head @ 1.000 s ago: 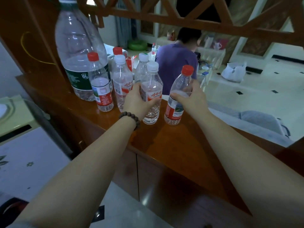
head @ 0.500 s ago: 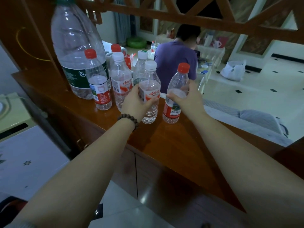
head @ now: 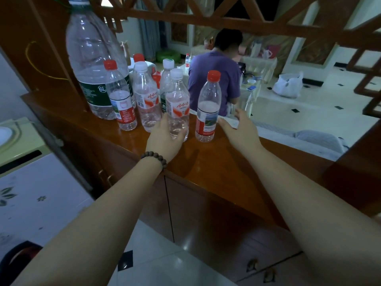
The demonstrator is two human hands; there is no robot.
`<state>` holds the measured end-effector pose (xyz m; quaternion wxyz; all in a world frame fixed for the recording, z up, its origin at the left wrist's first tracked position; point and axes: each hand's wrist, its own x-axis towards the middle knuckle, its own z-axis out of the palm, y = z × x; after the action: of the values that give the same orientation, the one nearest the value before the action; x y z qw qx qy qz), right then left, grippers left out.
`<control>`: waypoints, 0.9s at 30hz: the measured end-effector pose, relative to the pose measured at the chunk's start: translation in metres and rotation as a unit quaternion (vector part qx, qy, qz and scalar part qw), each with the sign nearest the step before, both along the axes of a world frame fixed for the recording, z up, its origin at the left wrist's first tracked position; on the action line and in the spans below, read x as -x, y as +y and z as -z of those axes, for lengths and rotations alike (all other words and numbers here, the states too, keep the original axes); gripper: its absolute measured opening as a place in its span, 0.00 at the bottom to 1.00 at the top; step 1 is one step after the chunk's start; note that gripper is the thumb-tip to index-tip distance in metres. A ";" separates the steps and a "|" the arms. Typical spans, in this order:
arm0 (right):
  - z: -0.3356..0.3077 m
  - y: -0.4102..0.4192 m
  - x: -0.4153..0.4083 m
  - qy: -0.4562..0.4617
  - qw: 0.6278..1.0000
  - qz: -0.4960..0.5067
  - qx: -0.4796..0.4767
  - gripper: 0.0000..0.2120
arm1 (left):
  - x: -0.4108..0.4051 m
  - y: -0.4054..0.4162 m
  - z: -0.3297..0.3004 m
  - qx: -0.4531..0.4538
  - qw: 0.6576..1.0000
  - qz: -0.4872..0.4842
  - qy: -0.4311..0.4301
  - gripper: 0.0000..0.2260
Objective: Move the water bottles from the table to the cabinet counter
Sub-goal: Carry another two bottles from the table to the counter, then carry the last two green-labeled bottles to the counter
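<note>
Several small water bottles stand on the glossy wooden cabinet counter (head: 216,168). My left hand (head: 165,137), with a bead bracelet on the wrist, curls around the lower part of a white-capped bottle (head: 178,100) that rests upright on the counter. Just right of it stands a red-capped bottle (head: 208,108). My right hand (head: 239,129) is beside that bottle, fingers spread, a small gap away from it. Further left stand another red-capped bottle (head: 121,100), a white-capped one (head: 146,96) and more bottles behind them.
A big 6L bottle (head: 92,58) stands at the counter's back left, against a wooden upright. A wooden lattice (head: 226,19) spans overhead. Beyond the counter a person in a purple shirt (head: 214,79) sits facing away. A white appliance (head: 31,182) stands low on the left.
My right hand has let go of the red-capped bottle and drawn back to the right with fingers spread. My left hand has slid lower on the white-capped bottle.
</note>
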<state>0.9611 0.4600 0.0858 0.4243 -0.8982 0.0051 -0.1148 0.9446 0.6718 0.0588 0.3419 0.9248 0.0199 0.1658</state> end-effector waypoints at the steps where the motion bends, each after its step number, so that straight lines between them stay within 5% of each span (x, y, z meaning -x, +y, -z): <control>1: 0.002 -0.007 0.010 -0.002 1.000 0.011 0.023 0.35 | 0.006 -0.003 0.001 -0.010 1.000 0.005 -0.003 0.35; 15: 0.042 -0.035 0.203 0.011 0.972 0.184 0.146 0.31 | 0.105 -0.054 0.023 -0.134 0.968 0.212 -0.002 0.32; 27: 0.086 -0.018 0.465 0.073 0.889 0.444 0.086 0.29 | 0.273 -0.106 0.057 -0.172 0.874 0.455 -0.018 0.31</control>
<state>0.4962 0.4417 -0.0003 0.2484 -0.8410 0.4244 -0.2256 0.6712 0.5663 0.0020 0.2158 0.8727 -0.4379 0.0096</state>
